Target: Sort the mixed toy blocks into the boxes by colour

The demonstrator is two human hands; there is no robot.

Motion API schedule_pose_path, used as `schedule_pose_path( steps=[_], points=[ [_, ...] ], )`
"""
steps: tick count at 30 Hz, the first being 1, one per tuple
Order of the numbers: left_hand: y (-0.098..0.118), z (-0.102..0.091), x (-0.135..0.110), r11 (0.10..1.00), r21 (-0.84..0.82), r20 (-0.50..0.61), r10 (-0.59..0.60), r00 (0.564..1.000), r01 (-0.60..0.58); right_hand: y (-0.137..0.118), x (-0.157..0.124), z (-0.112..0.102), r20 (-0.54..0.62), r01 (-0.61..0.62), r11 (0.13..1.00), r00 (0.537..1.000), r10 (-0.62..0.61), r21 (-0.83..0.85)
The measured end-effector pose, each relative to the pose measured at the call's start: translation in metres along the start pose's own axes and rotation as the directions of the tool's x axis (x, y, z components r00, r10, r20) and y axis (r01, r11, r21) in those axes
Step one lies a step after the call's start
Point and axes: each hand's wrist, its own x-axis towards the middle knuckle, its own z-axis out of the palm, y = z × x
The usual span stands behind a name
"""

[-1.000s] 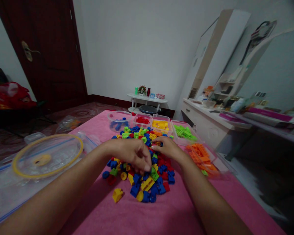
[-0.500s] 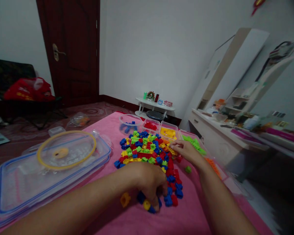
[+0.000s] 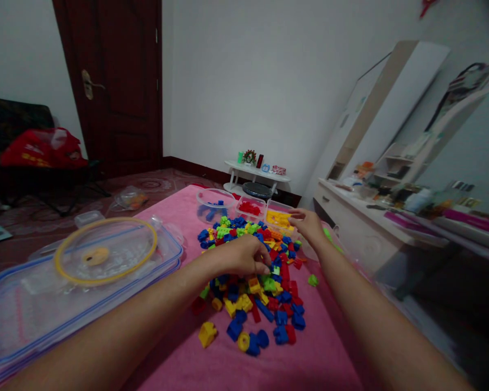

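A heap of red, blue, yellow and green toy building blocks (image 3: 232,304) is spread over a pink cloth (image 3: 309,358). My left hand (image 3: 246,255) hovers over the heap's middle with its fingers curled together; what they hold, if anything, is hidden. My right hand (image 3: 308,224) reaches to the clear box of yellow blocks (image 3: 277,218), its fingers stretched out and slightly apart at the near right corner. Beside that box stand a clear box of red blocks (image 3: 250,207) and a round tub with blue blocks (image 3: 215,209). Light green blocks (image 3: 328,234) show partly behind my right wrist.
Stacked clear lids with blue rims (image 3: 8,304) lie on the left, topped by a yellow-rimmed round lid (image 3: 106,279). A single green block (image 3: 313,280) lies right of the heap. Beyond the cloth's right side stands a white dresser (image 3: 350,217).
My left hand has risen from the blocks at the near edge and moved forward over the heap. My right hand has moved from the heap's right side to the box of yellow blocks.
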Motion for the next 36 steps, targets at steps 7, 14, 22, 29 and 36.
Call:
schedule_pose_path(
  steps=[7,14,22,29,36],
  points=[
    [-0.015,0.0,0.012,0.992,0.122,-0.3,0.021,0.954,0.017,0.015,-0.023,0.048,0.117,0.067,0.981,0.992,-0.046,-0.18],
    [-0.028,0.002,0.015,0.963,0.225,-0.534,-0.004,0.846,0.147,0.014,-0.022,0.027,-0.014,-0.048,0.962,0.999,0.046,-0.267],
    [-0.054,0.018,0.02,0.948,0.287,-0.543,0.042,0.839,0.138,0.011,-0.034,0.021,0.321,0.123,0.977,0.945,-0.061,-0.174],
    [-0.053,0.02,0.02,0.937,0.319,-0.539,0.056,0.841,0.142,0.003,-0.034,0.02,0.428,0.18,0.941,0.903,-0.041,-0.288],
    [-0.052,0.021,0.019,0.936,0.316,-0.545,0.046,0.837,0.154,0.002,-0.035,0.008,0.357,0.155,0.908,0.934,-0.007,-0.389]
  ],
)
